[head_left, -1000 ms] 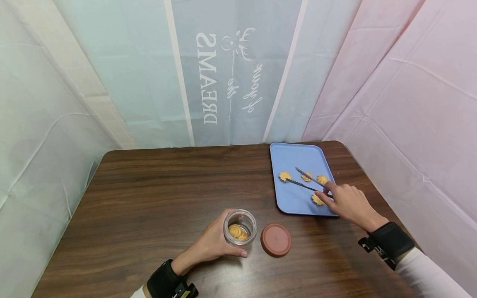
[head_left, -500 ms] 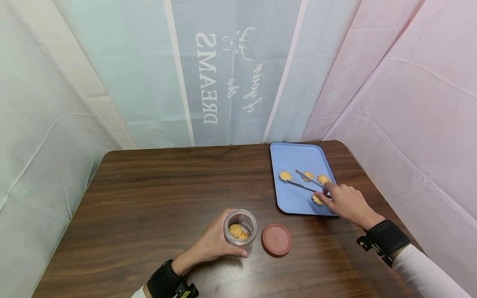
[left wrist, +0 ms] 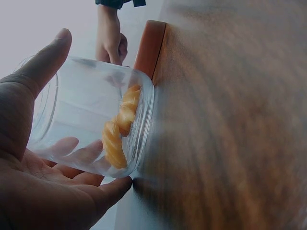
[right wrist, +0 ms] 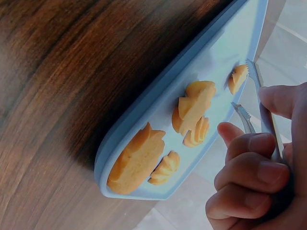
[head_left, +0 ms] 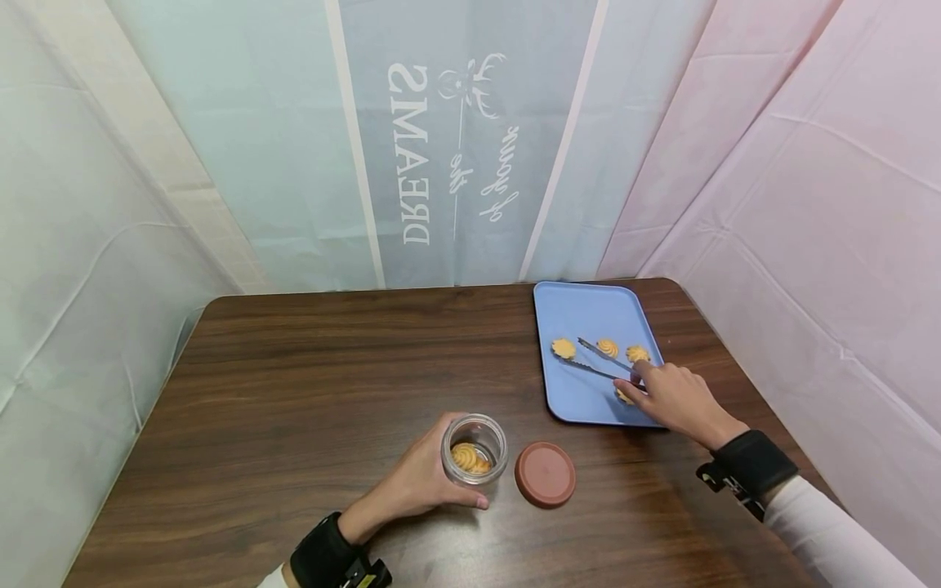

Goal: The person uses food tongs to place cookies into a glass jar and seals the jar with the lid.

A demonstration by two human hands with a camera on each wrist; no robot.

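My left hand [head_left: 425,475] grips a clear glass jar [head_left: 501,437] round its side, with the mouth uncovered. Piped, swirl-shaped cookies [left wrist: 115,143] lie at the jar's bottom. Over the blue tray [head_left: 581,306], my right hand [head_left: 684,403] holds metal tongs [right wrist: 266,114], their serrated tips apart. Several more cookies are spread on the tray. One tong tip is close to the leftmost cookie [head_left: 564,348]; whether it touches cannot be told. Another cookie [head_left: 624,398] is partly hidden under the right hand.
A reddish-brown round lid [head_left: 546,474] lies on the wooden table [head_left: 331,367] between jar and tray. Printed cloth [head_left: 456,163] hangs behind the table's far edge, with more cloth at both sides.
My right hand and the tongs have shifted slightly left over the tray. The tong tips remain spread. My left hand and the jar have stayed put.
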